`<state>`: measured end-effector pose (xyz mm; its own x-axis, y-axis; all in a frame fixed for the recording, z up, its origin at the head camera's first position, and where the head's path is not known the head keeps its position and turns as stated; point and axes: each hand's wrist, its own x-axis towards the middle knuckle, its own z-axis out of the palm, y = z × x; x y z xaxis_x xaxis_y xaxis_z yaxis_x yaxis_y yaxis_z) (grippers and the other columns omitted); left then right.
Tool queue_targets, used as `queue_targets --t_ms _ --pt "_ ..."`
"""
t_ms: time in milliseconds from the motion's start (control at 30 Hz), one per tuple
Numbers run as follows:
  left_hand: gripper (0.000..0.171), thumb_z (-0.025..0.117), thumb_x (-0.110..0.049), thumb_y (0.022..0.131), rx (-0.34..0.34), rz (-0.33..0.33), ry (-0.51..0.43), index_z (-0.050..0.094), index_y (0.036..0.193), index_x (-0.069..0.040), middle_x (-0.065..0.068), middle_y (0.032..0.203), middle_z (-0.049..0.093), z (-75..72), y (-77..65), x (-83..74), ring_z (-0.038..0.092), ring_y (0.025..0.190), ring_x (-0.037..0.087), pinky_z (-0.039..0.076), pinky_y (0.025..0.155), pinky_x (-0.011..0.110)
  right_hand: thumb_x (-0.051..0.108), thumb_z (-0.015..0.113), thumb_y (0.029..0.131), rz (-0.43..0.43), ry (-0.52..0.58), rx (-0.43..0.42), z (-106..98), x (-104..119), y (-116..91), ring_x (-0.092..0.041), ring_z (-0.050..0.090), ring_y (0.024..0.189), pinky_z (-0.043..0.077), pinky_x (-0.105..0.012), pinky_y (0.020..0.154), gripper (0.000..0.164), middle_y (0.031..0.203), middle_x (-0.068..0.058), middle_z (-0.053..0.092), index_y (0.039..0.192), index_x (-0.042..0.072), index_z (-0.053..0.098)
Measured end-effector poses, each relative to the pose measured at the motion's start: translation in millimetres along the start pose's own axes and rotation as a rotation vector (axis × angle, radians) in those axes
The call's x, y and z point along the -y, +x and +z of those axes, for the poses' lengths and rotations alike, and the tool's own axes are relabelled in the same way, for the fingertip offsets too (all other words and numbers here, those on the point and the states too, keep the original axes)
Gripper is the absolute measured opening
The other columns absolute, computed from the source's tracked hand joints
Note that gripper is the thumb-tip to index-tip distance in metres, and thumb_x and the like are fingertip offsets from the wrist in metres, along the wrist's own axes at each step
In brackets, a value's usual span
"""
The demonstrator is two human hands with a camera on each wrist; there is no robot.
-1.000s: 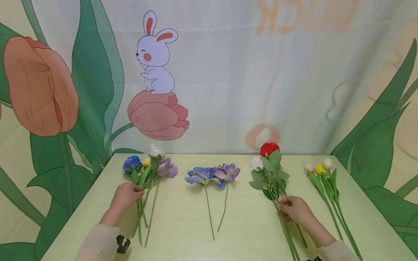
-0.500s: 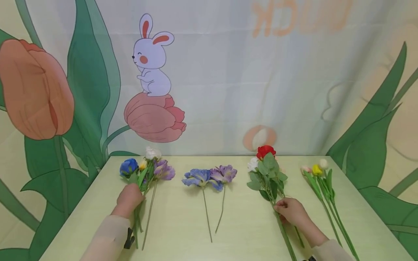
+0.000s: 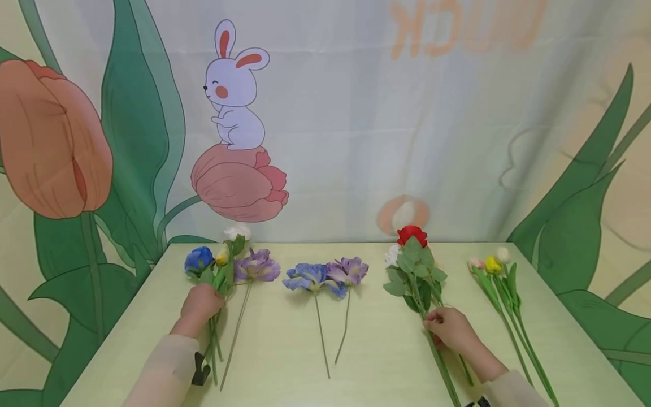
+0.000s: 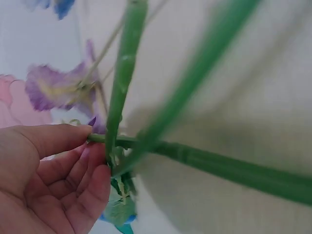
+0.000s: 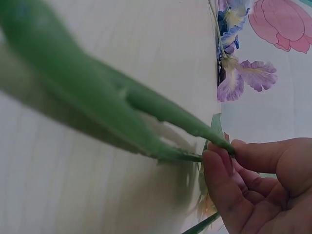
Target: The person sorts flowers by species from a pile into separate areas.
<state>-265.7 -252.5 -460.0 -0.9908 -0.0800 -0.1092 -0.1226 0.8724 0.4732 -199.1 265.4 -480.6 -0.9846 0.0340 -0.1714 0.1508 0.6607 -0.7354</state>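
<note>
Sleeves [image 3: 165,367] cut off below. Left hand [image 3: 202,303] pinches a green stem [image 4: 219,165], left side of table [image 3: 381,350]; right hand [image 3: 454,332] pinches a second stem [image 5: 161,108] under the red rose [image 3: 412,236]. Beyond, white flower [image 3: 391,255] partly behind leaves [image 3: 416,263]; backdrop lettering [image 3: 432,28] cropped.

Hiding stems [image 3: 212,347] behind the left hand [image 3: 202,301] near the left edge of the tabletop [image 3: 274,345]. Cutting off the tabletop's near edge. Blurring close green stalks [image 4: 190,87] in both wrist views.

2 plain cream sleeves [image 3: 165,364] show, with a black fitting [image 3: 200,369] beside each.
</note>
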Motion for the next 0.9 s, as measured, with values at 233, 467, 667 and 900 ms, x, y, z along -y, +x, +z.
queue_targets --t_ms 233,467,667,900 --pt "0.027 0.063 -0.011 0.098 -0.041 0.053 -0.139 0.073 0.105 0.014 0.021 0.082 0.074 -18.4 -4.7 -10.6 0.068 0.066 0.021 0.054 0.060 0.032 0.005 0.063 0.098 -0.023 -0.031 -0.011 0.4 2.5 0.4 -0.015 0.061 0.061 0.058 -0.032 0.054 0.022 0.087 -0.016 0.068 0.110 -0.013 0.064" --pt "0.028 0.062 -0.011 0.099 -0.084 0.096 -0.239 0.070 0.108 0.014 0.023 0.086 0.075 -32.5 -12.9 -24.8 0.072 0.076 0.029 0.060 0.065 0.034 0.005 0.064 0.096 -0.036 -0.049 -0.019 -0.1 6.6 1.3 -0.014 0.061 0.059 0.058 -0.031 0.053 0.019 0.083 -0.014 0.067 0.104 -0.012 0.065" --pt "0.029 0.063 -0.011 0.099 -0.087 0.131 -0.289 0.069 0.111 0.015 0.026 0.092 0.075 -40.7 -24.8 -38.1 0.073 0.074 0.025 0.063 0.068 0.035 0.007 0.065 0.097 -0.015 -0.056 -0.001 1.4 7.9 4.0 -0.014 0.060 0.058 0.057 -0.031 0.052 0.021 0.083 -0.014 0.067 0.105 -0.011 0.066" --pt "0.029 0.064 -0.011 0.100 -0.097 0.142 -0.318 0.069 0.113 0.015 0.027 0.095 0.074 -46.4 -36.7 -47.7 0.073 0.074 0.027 0.064 0.072 0.039 0.007 0.066 0.096 -0.019 -0.088 -0.004 7.7 7.6 3.7 -0.013 0.057 0.052 0.055 -0.030 0.051 0.015 0.072 -0.010 0.063 0.099 -0.008 0.067"
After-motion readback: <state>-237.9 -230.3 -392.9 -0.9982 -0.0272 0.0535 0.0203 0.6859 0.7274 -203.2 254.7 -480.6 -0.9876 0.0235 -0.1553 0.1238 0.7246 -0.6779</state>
